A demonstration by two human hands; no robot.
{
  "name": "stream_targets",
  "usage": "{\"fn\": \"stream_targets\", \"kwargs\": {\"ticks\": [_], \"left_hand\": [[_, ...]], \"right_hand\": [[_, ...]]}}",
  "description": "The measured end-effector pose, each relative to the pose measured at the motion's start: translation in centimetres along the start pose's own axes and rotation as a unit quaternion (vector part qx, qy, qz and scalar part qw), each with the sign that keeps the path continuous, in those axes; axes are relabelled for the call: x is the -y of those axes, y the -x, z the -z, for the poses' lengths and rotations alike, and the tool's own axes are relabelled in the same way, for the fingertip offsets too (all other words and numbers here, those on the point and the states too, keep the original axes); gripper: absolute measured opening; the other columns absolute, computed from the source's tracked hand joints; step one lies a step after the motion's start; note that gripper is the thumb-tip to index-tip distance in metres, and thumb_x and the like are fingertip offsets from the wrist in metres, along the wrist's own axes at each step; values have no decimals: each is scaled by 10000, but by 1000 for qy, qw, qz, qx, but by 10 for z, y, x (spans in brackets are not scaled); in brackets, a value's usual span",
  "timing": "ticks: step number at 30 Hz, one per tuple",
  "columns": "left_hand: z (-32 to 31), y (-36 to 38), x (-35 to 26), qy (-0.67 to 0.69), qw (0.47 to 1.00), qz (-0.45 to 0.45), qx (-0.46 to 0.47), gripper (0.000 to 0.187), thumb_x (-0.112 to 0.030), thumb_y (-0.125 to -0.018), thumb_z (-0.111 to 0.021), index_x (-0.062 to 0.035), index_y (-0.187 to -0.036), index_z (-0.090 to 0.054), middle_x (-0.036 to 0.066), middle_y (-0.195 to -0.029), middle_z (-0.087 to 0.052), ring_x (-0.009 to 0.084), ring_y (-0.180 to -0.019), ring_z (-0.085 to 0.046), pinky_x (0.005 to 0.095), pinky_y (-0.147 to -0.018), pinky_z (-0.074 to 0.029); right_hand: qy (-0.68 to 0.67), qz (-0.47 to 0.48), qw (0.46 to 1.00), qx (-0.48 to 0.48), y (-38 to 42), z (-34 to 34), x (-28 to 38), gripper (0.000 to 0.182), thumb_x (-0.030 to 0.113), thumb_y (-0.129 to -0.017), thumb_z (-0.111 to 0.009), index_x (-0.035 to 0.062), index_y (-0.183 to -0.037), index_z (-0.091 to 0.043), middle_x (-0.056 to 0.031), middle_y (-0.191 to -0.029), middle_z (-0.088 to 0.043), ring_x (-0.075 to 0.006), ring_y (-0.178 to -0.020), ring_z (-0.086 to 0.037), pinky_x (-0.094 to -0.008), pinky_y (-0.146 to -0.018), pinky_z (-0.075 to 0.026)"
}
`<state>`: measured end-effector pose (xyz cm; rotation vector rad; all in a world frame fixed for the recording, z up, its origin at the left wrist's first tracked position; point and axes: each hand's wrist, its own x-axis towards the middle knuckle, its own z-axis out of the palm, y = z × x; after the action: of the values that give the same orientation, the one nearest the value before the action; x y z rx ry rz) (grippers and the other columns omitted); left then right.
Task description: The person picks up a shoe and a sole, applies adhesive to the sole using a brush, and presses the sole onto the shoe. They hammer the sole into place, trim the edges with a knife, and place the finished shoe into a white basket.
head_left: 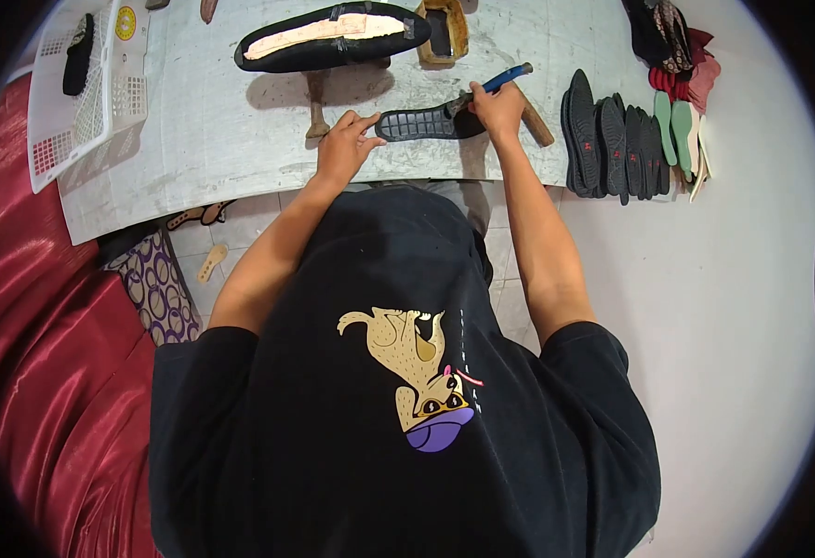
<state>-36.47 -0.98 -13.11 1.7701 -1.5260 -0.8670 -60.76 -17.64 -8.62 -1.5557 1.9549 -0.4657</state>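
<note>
Black sole (417, 124) lies flat on the near part of the white table (193, 139), ridged face up. Left hand (342, 149) at its left end, thumb and forefinger slightly apart on the edge. Right hand (498, 110) at the other end, fingers closed around a blue-handled tool (510, 78); its dark tip meets the sole, exact contact too small to tell.

To work well, I'd judge: keep the left end pinned, stroke lightly and evenly, follow the rim.

Around: wooden stick (536, 121) just beside the right hand, likely to catch a wide swing. Long black padded form (333, 58) beyond, limiting reach; yellow tub (464, 37) beside it. More dark soles (582, 130) to the right, clear of the work.
</note>
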Motion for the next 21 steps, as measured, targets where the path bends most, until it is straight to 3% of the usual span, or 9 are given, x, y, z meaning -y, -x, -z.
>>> {"fn": "stream_targets", "kwargs": {"ticks": [4, 6, 9, 14, 18, 20, 21], "left_hand": [[1, -3, -3, -4, 1000, 1, -2, 487, -302, -813, -848, -152, -1264, -742, 42, -949, -610, 192, -785, -704, 349, -697, -548], [2, -1, -2, 4, 1000, 0, 7, 484, -300, -816, -846, -150, -1264, -741, 43, -954, -612, 197, -786, -710, 348, -694, -550], [1, -1, 0, 7, 1000, -5, -2, 486, -296, -813, -848, -148, -1263, -742, 43, -951, -612, 200, -776, -706, 354, -696, -548], [1, 0, -1, 16, 1000, 7, 6, 493, -294, -807, -853, -144, -1263, -741, 46, -938, -607, 198, -765, -694, 357, -700, -546], [1, -1, 0, 11, 1000, -2, 7, 499, -294, -807, -854, -142, -1267, -738, 48, -932, -604, 195, -757, -687, 353, -705, -545], [3, -1, -4, 10, 1000, 0, 8, 500, -293, -807, -854, -142, -1269, -737, 49, -932, -604, 194, -756, -687, 352, -706, -544], [3, -1, -5, 14, 1000, 1, 9, 503, -273, -809, -853, -120, -1273, -733, 57, -917, -599, 187, -743, -663, 336, -712, -533]], "right_hand": [[31, -39, 996, 68, 11, 16, 4, 336, 246, -836, -807, -64, -784, -687, -191, -695, -737, -308, -724, -767, -384, -737, -596], [51, -12, 996, 65, 10, 16, -5, 332, 244, -840, -806, -52, -770, -674, -189, -685, -733, -289, -707, -770, -379, -722, -598], [-48, -52, 996, 45, 12, 13, -17, 346, 231, -852, -840, -48, -781, -648, -102, -706, -699, -196, -615, -741, -320, -580, -587], [-172, -49, 984, 19, 0, -1, -42, 303, 187, -874, -826, -46, -808, -646, -84, -728, -695, -162, -600, -713, -290, -562, -589], [-88, -73, 993, 38, 21, 15, -26, 331, 228, -848, -854, -27, -802, -648, -79, -692, -681, -157, -571, -696, -313, -554, -564], [6, -26, 999, 44, 25, 13, -43, 333, 254, -842, -860, -20, -827, -672, -78, -684, -685, -163, -574, -700, -317, -552, -536], [-18, -48, 998, 47, 30, 14, -42, 326, 261, -842, -857, -14, -805, -686, -75, -664, -686, -166, -576, -693, -315, -551, -517]]}}
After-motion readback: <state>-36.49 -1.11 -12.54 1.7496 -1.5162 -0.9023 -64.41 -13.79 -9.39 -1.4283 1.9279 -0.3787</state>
